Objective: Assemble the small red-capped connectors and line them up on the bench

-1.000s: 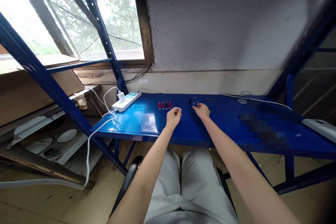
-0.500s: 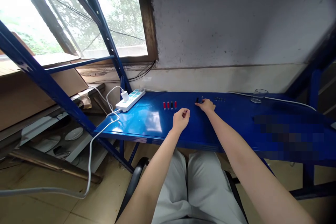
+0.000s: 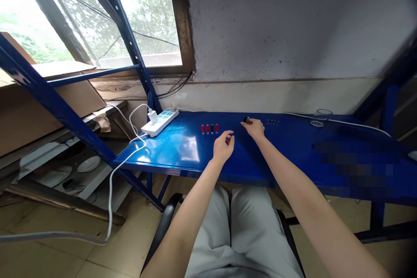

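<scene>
My right hand [image 3: 254, 128] is at the back middle of the blue table, its fingertips closed on a small black cylinder [image 3: 246, 119]. The fingers partly cover it. Nearer the front, my left hand [image 3: 223, 146] hovers with thumb and forefinger apart and nothing visible between them. Behind it to the left stands a short row of small cylinders with pale lower ends: red ones, such as the leftmost red cylinder [image 3: 203, 128], and one black-topped cylinder [image 3: 212, 128]. Several tiny pieces [image 3: 272, 122] lie in rows just right of my right hand, too small to name.
A white power strip [image 3: 160, 122] with a plugged-in adapter sits at the table's left end, its cable hanging over the edge. A clear glass [image 3: 321, 118] stands at the back right beside a white cable [image 3: 355, 126]. Blue metal posts [image 3: 122, 30] rise at the left.
My right fingers have closed in around the black cylinder. My left thumb and forefinger have parted from a more curled pose. The whole view has shifted slightly.
</scene>
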The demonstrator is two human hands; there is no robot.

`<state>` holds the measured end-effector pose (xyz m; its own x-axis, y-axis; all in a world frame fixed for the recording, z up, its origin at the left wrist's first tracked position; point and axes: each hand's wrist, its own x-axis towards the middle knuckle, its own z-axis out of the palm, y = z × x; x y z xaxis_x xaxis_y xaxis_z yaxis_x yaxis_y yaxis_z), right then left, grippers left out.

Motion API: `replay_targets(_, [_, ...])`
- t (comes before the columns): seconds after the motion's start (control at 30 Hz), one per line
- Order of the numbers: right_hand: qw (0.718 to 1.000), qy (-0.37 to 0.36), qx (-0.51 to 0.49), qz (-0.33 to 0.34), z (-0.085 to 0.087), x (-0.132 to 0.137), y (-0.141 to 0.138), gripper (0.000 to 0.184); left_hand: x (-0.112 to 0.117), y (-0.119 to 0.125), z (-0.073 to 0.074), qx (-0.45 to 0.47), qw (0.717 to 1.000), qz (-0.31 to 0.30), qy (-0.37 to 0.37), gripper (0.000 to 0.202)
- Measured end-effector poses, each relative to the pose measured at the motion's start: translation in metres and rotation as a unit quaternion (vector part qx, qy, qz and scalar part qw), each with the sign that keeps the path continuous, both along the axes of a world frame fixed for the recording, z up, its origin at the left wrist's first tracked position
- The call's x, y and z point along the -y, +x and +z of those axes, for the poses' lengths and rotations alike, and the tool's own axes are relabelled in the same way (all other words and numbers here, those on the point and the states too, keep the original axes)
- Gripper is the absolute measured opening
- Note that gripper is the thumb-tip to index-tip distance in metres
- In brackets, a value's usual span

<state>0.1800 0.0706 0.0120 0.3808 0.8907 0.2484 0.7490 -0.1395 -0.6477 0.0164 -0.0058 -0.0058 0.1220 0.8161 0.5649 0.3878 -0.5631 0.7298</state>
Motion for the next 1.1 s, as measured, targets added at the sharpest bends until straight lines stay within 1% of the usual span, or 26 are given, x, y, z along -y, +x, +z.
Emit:
replay_targets(0.1, [0.999,0.021,0.005,0.033,0.001,0.025,-0.002,0.028,0.001,0.001,-0.001,-0.031,0.999,0.011,0.020,0.037])
replay_targets(0.17, [0.996,0.052,0.057,0.049,-0.003,0.042,-0.005,0.028,0.003,0.002,0.000,-0.064,0.997,0.013,0.041,0.047])
replay_targets(0.23, [0.986,0.091,0.124,0.069,-0.008,0.056,-0.009,0.028,0.007,0.004,0.002,-0.111,0.991,0.013,0.069,0.052])
replay_targets(0.3, [0.973,0.121,0.175,0.089,-0.014,0.067,-0.011,0.027,0.011,0.006,0.003,-0.168,0.981,0.013,0.098,0.052])
replay_targets(0.4, [0.961,0.134,0.216,0.111,-0.018,0.075,-0.013,0.027,0.014,0.009,0.003,-0.242,0.962,0.023,0.126,0.046])
replay_targets(0.5, [0.955,0.132,0.231,0.128,-0.018,0.078,-0.012,0.025,0.013,0.009,-0.001,-0.264,0.955,0.043,0.130,0.040])
replay_targets(0.6, [0.950,0.136,0.237,0.149,-0.018,0.077,-0.011,0.024,0.011,0.008,-0.003,-0.233,0.962,0.052,0.134,0.034])
replay_targets(0.67, [0.944,0.145,0.238,0.178,-0.019,0.076,-0.010,0.026,0.010,0.008,-0.004,-0.198,0.970,0.052,0.134,0.028])
replay_targets(0.8, [0.930,0.162,0.219,0.246,-0.018,0.076,-0.012,0.028,0.010,0.008,-0.003,-0.127,0.985,0.056,0.099,0.016])
replay_targets(0.87, [0.936,0.164,0.195,0.241,-0.018,0.078,-0.013,0.028,0.009,0.005,-0.002,-0.075,0.993,0.062,0.071,0.012])
replay_targets(0.93, [0.949,0.160,0.167,0.213,-0.017,0.080,-0.014,0.031,0.007,0.002,-0.001,-0.007,0.996,0.079,0.051,0.009])
replay_targets(1.03, [0.963,0.142,0.139,0.181,-0.015,0.084,-0.013,0.035,0.005,-0.004,0.002,0.087,0.991,0.099,0.039,0.012])
replay_targets(1.1, [0.965,0.135,0.141,0.176,-0.015,0.085,-0.013,0.033,0.005,-0.006,0.004,0.114,0.989,0.086,0.035,0.015])
